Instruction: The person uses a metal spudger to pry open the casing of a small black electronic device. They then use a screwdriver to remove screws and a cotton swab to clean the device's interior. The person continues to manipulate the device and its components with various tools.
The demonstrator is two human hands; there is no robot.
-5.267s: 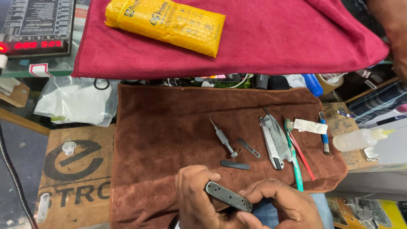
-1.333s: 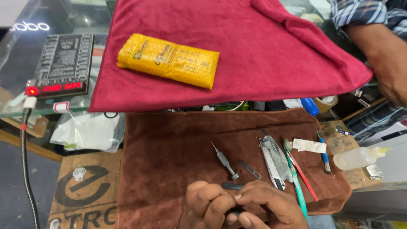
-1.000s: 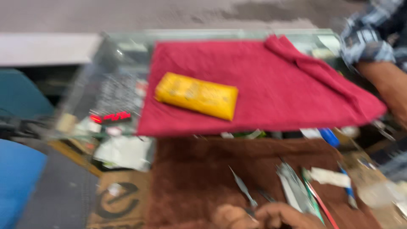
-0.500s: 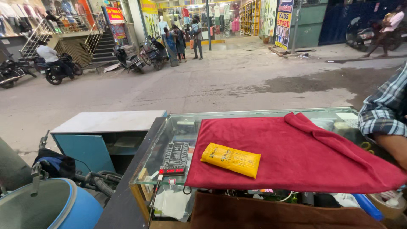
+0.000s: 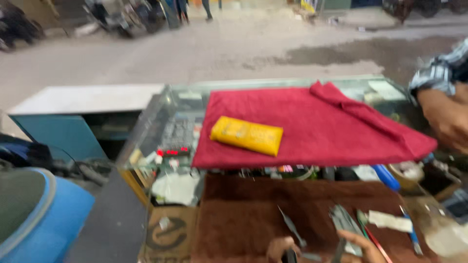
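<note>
Only the tops of my hands show at the blurred bottom edge. My left hand (image 5: 279, 246) and my right hand (image 5: 361, 245) are curled toward each other over the brown cloth (image 5: 243, 219). Each pinches one end of a dark flat part (image 5: 291, 255), whose middle is cut off by the frame. A slim screwdriver (image 5: 292, 227) lies on the cloth just above my left hand. A grey metal tool (image 5: 344, 220) lies above my right hand.
A red cloth (image 5: 331, 131) covers the glass counter (image 5: 170, 97) and carries a yellow packet (image 5: 247, 135). A device with red lights (image 5: 175, 141) sits under the glass. Another person's arm (image 5: 446, 114) leans in at the right. A blue barrel (image 5: 48, 214) stands at the left, with the street beyond.
The view swung up from the brown cloth to the street and has dropped partway back. My hands left the frame and now show again at the bottom edge.
</note>
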